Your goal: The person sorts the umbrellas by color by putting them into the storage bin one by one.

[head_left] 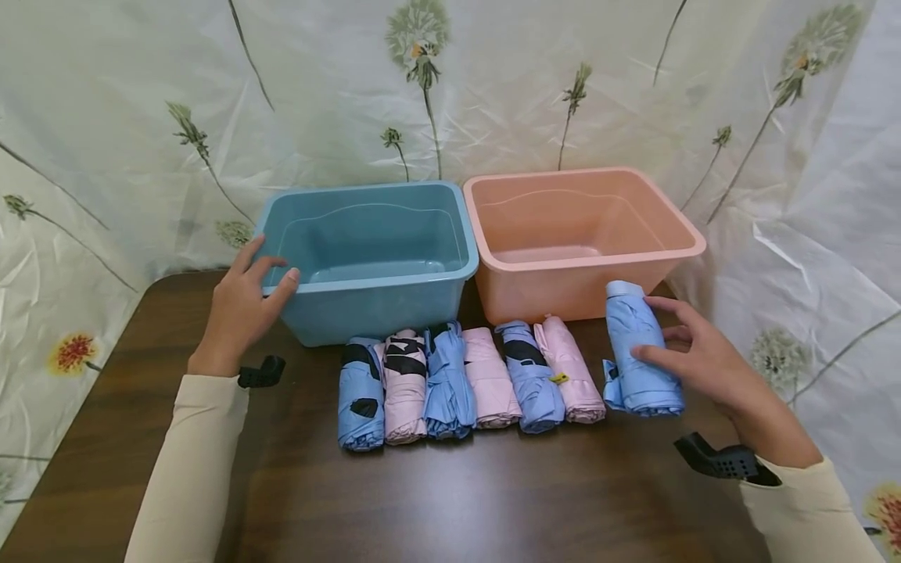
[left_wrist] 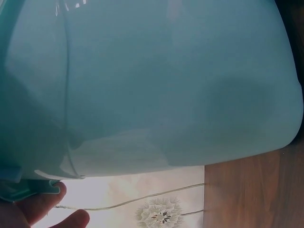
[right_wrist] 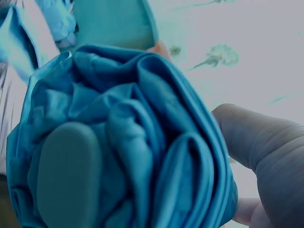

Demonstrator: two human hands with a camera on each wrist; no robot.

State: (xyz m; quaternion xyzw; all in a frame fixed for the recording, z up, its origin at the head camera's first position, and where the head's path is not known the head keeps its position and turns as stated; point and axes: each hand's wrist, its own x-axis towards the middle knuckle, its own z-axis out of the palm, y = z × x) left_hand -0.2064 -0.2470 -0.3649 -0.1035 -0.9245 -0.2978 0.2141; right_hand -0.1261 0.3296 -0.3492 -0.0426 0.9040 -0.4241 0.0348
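My right hand point(head_left: 711, 360) grips a blue folded umbrella point(head_left: 637, 352) with the thumb on its near side. That umbrella is tilted, its pale handle end toward the orange bin; its rolled cloth and a pale oval end piece point(right_wrist: 69, 175) fill the right wrist view. My left hand point(head_left: 242, 301) rests at the left rim of the blue bin point(head_left: 380, 305), fingers spread. In the left wrist view, two fingertips point(left_wrist: 78, 218) show beside the rim. Side by side before the bins lie several folded umbrellas, alternating blue point(head_left: 449, 383) and pink point(head_left: 489, 383).
An orange bin point(head_left: 549, 285) stands right of the blue one, rims touching or nearly so. Both stand on a dark wooden table point(head_left: 422, 500). A flower-patterned sheet point(head_left: 317, 94) hangs behind and at the sides.
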